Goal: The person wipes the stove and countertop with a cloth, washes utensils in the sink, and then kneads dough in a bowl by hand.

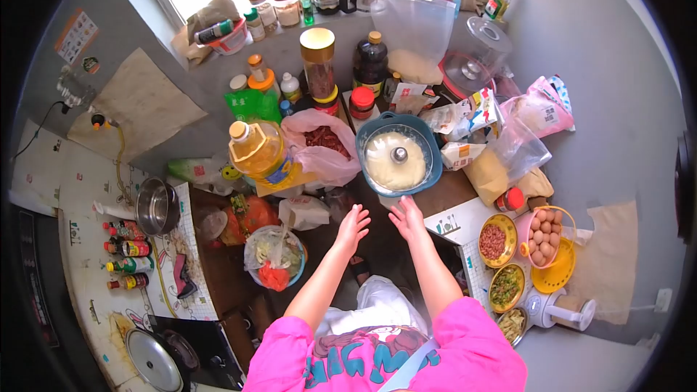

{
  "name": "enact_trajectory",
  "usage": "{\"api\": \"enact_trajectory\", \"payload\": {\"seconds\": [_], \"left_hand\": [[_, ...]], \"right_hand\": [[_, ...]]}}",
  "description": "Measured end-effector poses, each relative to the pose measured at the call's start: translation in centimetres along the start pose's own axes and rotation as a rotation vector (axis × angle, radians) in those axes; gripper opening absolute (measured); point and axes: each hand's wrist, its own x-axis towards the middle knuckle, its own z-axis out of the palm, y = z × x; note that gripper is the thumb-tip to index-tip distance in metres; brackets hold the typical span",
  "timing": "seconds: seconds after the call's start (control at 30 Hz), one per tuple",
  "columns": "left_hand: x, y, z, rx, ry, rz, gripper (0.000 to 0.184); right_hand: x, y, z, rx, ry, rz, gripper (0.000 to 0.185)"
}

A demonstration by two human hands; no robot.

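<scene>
My left hand [353, 225] is held out in the air with its fingers spread, holding nothing. Beside it my right hand [408, 217] is also open and bare, its fingertips just below the near rim of a blue basin [437, 174]. Pale dough or batter [387, 172] fills the basin, and what looks like a clear lid with a round metal knob [398, 154] lies over it. Neither hand visibly grips the basin. To its left stand a pink plastic bag of dried red peppers [324, 141] and a large jug of yellow oil [261, 152].
On the right are a basket of eggs [545, 237], a bowl of diced meat [497, 239] and a bowl of chopped vegetables [507, 287]. Bags, jars and a dark bottle [370, 62] crowd behind the basin. A lined bin [270, 255] stands at lower left, beyond it a stove with a lidded pan [154, 359].
</scene>
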Motion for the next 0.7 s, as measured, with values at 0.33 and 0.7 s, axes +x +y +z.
{"api": "enact_trajectory", "payload": {"seconds": [0.33, 0.7], "left_hand": [[3.8, -2.4, 0.9, 0.072, 0.080, -0.086, 0.056], [1.2, -2.2, -2.8, 0.035, 0.116, -0.003, 0.047]], "right_hand": [[5.8, -1.2, 0.7, 0.122, 0.005, 0.101, 0.041], [5.9, 1.0, -0.8, 0.077, 0.002, -0.046, 0.042]]}}
